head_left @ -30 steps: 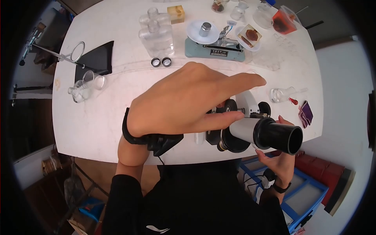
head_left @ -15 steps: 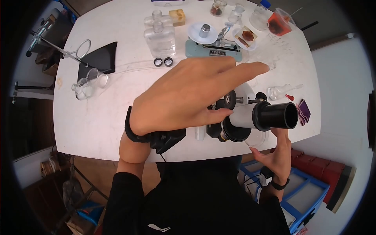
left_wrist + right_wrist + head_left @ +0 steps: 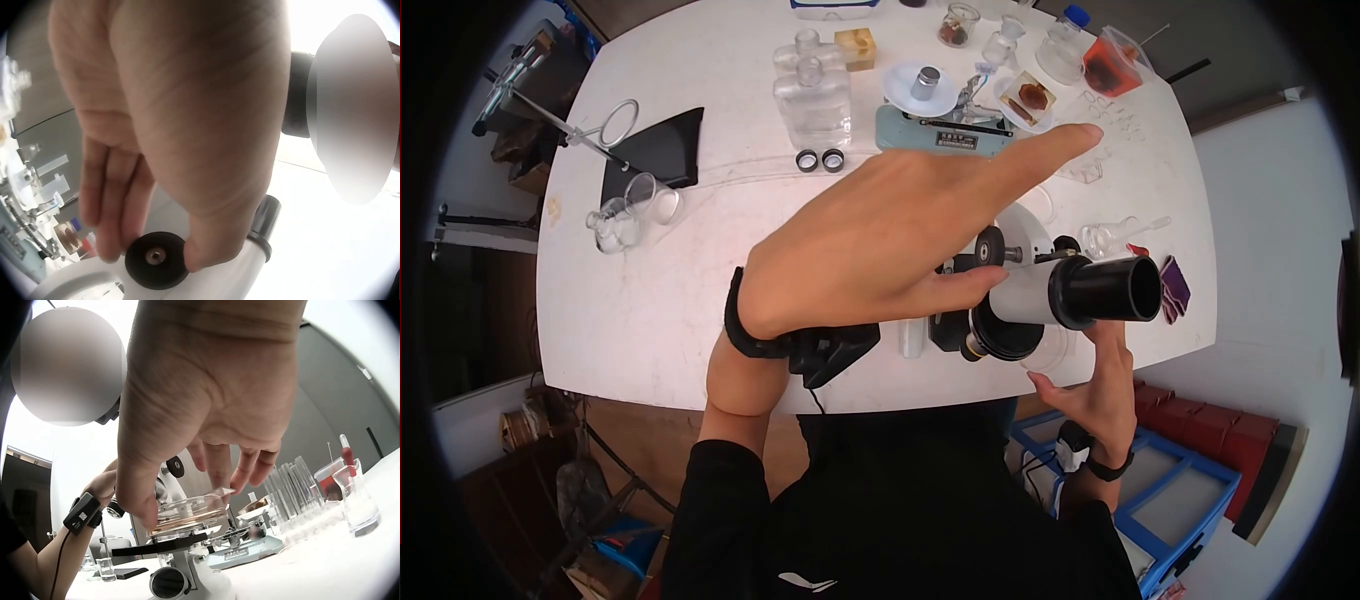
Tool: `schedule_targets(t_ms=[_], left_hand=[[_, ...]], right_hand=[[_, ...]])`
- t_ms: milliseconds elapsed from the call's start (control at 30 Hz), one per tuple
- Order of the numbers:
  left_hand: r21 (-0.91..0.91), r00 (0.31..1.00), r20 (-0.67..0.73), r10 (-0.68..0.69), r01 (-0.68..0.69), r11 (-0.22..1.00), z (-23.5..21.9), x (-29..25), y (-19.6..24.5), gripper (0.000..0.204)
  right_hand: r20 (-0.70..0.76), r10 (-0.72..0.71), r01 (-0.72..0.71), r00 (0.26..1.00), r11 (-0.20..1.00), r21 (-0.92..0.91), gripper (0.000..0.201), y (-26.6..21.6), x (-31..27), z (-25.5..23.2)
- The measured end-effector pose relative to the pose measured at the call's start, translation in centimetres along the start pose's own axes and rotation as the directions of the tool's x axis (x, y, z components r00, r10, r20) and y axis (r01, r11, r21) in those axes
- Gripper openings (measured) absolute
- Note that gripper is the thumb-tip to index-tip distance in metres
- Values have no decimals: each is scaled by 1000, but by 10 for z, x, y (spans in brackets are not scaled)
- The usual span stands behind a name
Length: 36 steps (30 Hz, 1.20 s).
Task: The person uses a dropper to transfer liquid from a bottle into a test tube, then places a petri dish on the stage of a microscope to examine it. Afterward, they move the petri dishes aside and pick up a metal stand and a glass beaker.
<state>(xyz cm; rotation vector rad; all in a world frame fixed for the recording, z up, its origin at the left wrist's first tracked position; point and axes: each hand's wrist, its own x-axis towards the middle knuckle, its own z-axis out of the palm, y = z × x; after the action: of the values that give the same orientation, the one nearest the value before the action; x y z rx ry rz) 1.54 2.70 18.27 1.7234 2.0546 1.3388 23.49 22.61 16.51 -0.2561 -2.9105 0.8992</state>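
Observation:
A white microscope point(image 3: 1025, 297) with a black eyepiece point(image 3: 1115, 288) stands at the table's front right, tilted toward me. My left hand point(image 3: 880, 240) reaches over it, index finger stretched out. In the left wrist view, its thumb and curled fingers pinch a black focus knob point(image 3: 156, 274) from both sides. Low beside the tube, my right hand point(image 3: 1102, 395) grips a clear petri dish point(image 3: 187, 520) by its edge, thumb on one side and fingers on the other. In the right wrist view the dish lies close over the black stage point(image 3: 164, 547).
Behind the microscope is a teal balance point(image 3: 910, 130) carrying a metal weight point(image 3: 925, 83). Clear bottles point(image 3: 814, 105) and two black caps point(image 3: 833, 160) stand left of it. A conical flask point(image 3: 1105, 240) and purple cloth point(image 3: 1173, 288) lie right; a ring stand point(image 3: 565, 128) and beaker point(image 3: 645, 200) left.
The head view has shifted slightly. My left index finger has lifted and straightened, pointing farther up. My right hand appears a little farther left, still at the dish, whose rim now shows more.

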Motion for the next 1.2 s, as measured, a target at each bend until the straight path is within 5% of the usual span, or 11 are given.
schedule_targets(t_ms=[100,367,567,1200], left_hand=[[10,994,-48,94,-94,996,0,0,-2,89],[75,997,58,-57,53,996,-2,-1,4,90],[63,1000,18,-9,8,998,4,1,1,95],[10,999,28,29,-29,1000,-1,-1,2,90]], right_hand=[[6,-23,23,1000,999,-32,78,0,1,0],[43,-42,44,998,998,-41,84,-1,3,1],[9,-131,131,991,979,-155,80,-2,9,4],[61,-138,140,989,990,-33,72,-6,19,22]])
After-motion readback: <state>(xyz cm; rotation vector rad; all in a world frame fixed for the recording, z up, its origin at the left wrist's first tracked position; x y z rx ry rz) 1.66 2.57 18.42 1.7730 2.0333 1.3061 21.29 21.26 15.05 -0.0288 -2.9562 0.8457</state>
